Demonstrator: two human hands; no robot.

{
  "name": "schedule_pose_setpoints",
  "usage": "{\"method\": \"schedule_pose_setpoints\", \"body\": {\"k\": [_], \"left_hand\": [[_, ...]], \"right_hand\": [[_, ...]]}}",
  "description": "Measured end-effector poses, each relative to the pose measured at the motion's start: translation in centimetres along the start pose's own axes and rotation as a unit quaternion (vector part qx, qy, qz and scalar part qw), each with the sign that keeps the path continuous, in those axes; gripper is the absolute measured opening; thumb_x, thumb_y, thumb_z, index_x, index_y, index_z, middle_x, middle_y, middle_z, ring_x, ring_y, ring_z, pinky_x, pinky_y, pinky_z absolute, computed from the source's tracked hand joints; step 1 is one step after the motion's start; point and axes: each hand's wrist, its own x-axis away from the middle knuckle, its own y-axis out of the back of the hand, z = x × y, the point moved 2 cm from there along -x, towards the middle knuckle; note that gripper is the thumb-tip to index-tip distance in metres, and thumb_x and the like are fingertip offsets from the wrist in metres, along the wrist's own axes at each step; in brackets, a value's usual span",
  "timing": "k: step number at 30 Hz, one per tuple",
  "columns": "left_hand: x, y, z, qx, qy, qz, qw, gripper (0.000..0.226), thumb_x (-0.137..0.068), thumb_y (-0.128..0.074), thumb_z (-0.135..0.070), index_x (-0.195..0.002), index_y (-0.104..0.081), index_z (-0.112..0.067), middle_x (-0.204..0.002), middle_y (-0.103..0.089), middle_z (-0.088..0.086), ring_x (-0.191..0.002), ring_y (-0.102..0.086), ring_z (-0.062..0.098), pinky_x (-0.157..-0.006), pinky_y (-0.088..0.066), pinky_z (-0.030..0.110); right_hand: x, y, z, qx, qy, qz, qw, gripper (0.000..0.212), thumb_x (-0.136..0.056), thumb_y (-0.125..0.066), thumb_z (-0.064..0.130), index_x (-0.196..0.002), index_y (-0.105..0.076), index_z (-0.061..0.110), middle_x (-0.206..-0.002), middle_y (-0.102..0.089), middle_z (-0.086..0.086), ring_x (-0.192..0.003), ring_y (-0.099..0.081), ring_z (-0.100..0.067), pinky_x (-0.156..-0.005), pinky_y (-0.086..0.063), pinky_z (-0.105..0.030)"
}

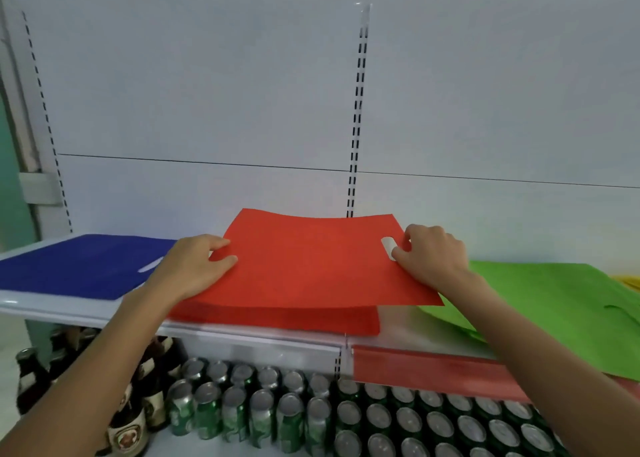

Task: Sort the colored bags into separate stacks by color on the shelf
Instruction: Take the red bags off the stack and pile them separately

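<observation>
Where the view sat nearest, lower tier: green cans (pixel 346 418) in rows, w/ brown bottles (pixel 128 429) to their left. Above: shelf (pixel 242 342), front edge. On it, centre: red stack (pixel 294 321). One red bag (pixel 311 266) was held over that stack, far edge raised. Left hand (pixel 194 266) pinched its left edge; right hand (pixel 433 255) pinched its right edge beside the handle slot. Blue bags (pixel 76 269) lay flat at left, green bags (pixel 540 297) at right, a yellow item (pixel 627 281) beyond, mostly cut off. Behind: white back panel (pixel 207 93) w/ slotted upright (pixel 358 110).
</observation>
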Motion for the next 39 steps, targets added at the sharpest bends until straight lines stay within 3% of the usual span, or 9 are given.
{"method": "schedule_pose_setpoints", "body": {"k": [7,15,22,29,39], "left_hand": [[-0.8,0.1,7.0,-0.009,0.008,0.047,0.999,0.045,-0.090,-0.057,-0.030,-0.132,-0.051,-0.015,-0.140,-0.048,0.001,-0.129,-0.043,0.018,-0.103,-0.032,0.029],[-1.2,-1.5,10.5,-0.021,-0.006,0.074,0.997,0.045,-0.090,-0.055,-0.034,-0.132,-0.051,-0.019,-0.138,-0.050,-0.003,-0.124,-0.048,0.016,-0.104,-0.038,0.035],[-1.4,-2.2,11.3,-0.063,-0.013,0.077,0.995,0.045,-0.092,-0.048,-0.043,-0.133,-0.050,-0.025,-0.136,-0.052,-0.003,-0.126,-0.046,0.017,-0.104,-0.038,0.040],[-2.2,-2.4,10.7,-0.126,0.008,0.098,0.987,0.048,-0.091,-0.044,-0.052,-0.135,-0.045,-0.033,-0.137,-0.049,-0.001,-0.129,-0.040,0.024,-0.103,-0.032,0.044],[-2.1,-3.0,10.7,-0.151,0.006,0.078,0.985,0.045,-0.092,-0.035,-0.055,-0.134,-0.043,-0.040,-0.136,-0.045,-0.002,-0.130,-0.036,0.024,-0.103,-0.030,0.045]], "right_hand": [[1.7,-3.7,5.5,0.017,-0.012,0.041,0.999,0.037,-0.092,-0.046,0.042,-0.109,-0.058,0.011,-0.114,-0.060,-0.014,-0.106,-0.058,-0.033,-0.078,-0.044,-0.034],[2.8,-5.9,7.4,0.049,-0.025,0.064,0.996,0.043,-0.094,-0.042,0.046,-0.109,-0.059,0.009,-0.116,-0.061,-0.015,-0.109,-0.058,-0.032,-0.083,-0.046,-0.035],[3.1,-7.4,7.6,0.015,-0.045,0.061,0.997,0.044,-0.094,-0.043,0.047,-0.099,-0.062,0.008,-0.110,-0.063,-0.013,-0.102,-0.060,-0.032,-0.076,-0.046,-0.034],[2.5,-7.7,7.0,-0.029,-0.049,0.063,0.996,0.039,-0.092,-0.050,0.038,-0.091,-0.062,0.000,-0.101,-0.064,-0.021,-0.093,-0.060,-0.035,-0.064,-0.036,-0.029],[2.6,-7.8,6.8,-0.016,-0.052,0.052,0.997,0.038,-0.094,-0.047,0.036,-0.098,-0.063,0.003,-0.106,-0.063,-0.017,-0.097,-0.060,-0.033,-0.065,-0.035,-0.029]]}}
